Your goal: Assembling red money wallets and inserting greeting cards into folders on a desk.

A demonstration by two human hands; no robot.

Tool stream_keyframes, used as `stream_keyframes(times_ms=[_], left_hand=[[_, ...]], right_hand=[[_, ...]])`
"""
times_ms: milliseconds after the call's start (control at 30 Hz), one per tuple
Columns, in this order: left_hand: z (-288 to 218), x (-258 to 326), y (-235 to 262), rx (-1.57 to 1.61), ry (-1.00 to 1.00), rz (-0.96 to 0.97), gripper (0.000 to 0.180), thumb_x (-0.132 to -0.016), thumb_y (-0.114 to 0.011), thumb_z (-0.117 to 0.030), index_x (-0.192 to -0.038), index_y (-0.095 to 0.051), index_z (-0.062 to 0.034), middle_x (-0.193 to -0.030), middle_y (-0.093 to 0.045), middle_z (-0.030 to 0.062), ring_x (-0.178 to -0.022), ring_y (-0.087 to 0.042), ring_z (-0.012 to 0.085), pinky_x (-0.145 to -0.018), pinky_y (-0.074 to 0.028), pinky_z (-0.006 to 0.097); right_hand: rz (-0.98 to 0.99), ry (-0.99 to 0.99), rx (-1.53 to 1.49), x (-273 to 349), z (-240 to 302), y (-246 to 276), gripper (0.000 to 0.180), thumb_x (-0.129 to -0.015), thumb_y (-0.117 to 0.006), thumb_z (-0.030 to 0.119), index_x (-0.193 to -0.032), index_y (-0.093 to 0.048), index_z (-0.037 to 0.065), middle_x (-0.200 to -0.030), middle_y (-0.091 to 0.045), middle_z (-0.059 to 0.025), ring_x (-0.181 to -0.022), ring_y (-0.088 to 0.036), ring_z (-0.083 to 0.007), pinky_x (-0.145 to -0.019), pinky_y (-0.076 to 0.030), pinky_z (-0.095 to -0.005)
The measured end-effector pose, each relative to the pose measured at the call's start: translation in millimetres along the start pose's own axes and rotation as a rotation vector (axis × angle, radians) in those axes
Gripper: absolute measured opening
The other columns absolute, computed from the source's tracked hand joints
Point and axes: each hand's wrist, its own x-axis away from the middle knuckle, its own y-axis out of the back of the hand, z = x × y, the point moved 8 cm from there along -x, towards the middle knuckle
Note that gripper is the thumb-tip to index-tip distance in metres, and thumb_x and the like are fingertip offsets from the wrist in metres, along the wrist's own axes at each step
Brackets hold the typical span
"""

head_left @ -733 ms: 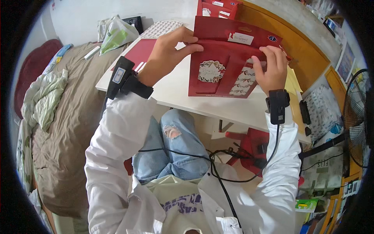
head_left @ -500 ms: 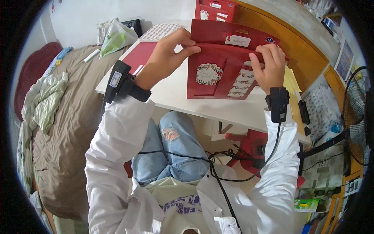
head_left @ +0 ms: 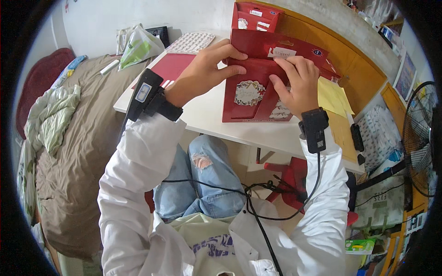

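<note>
The red packet (head_left: 258, 87) sits upper centre of the frame, above the white worktop (head_left: 207, 117), its upper edge partly hidden by fingers. Left hand (head_left: 205, 73) pinches its top left; right hand (head_left: 299, 85) grips its right side.

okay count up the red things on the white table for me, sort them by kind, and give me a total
Red gift bag, held by left hand and right hand: 1
Red packet upright behind it: 1
Flat red sheet: 1
Total: 3 on the white table
</note>
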Motion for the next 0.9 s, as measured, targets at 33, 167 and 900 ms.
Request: stream_keyframes(times_ms=[33, 167, 900], left_hand=[[7.2, -0.5, -1.0, 0.016, 0.062, 0.01, 0.026, -0.081, -0.065, -0.011, -0.105, -0.058, -0.0024, -0.103, -0.058, 0.0085, -0.097, -0.056, 0.0183, -0.083, -0.046, 0.03], [4.7, -5.5, 2.4, 0.056, 0.07, -0.007, 0.024, -0.082, -0.064, -0.01, -0.104, -0.057, -0.0015, -0.103, -0.057, 0.008, -0.098, -0.054, 0.0171, -0.086, -0.044, 0.029], [22.7, -5.8, -17.9, 0.564, 0.301, -0.168, 0.049, -0.083, -0.061, -0.002, -0.124, -0.035, 0.0, -0.117, -0.053, 0.0113, -0.108, -0.051, 0.0167, -0.091, -0.044, 0.031]], right_hand=[[0.001, -0.001, 0.0, 0.3, 1.0, -3.4, 0.037, -0.075, -0.065, 0.026, -0.108, -0.057, 0.011, -0.096, -0.051, -0.006, -0.093, -0.047, -0.027, -0.082, -0.036, -0.0414], [-0.06, -0.033, -0.025, -6.7, 3.6, -1.6, 0.039, -0.075, -0.065, 0.026, -0.109, -0.056, 0.01, -0.1, -0.051, -0.007, -0.096, -0.048, -0.0279, -0.083, -0.037, -0.0417], [-0.29, -0.956, -1.236, 68.9, -81.5, -17.1, 0.038, -0.081, -0.061, 0.004, -0.114, -0.042, 0.001, -0.112, -0.051, -0.0086, -0.099, -0.05, -0.0138, -0.087, -0.04, -0.028]])
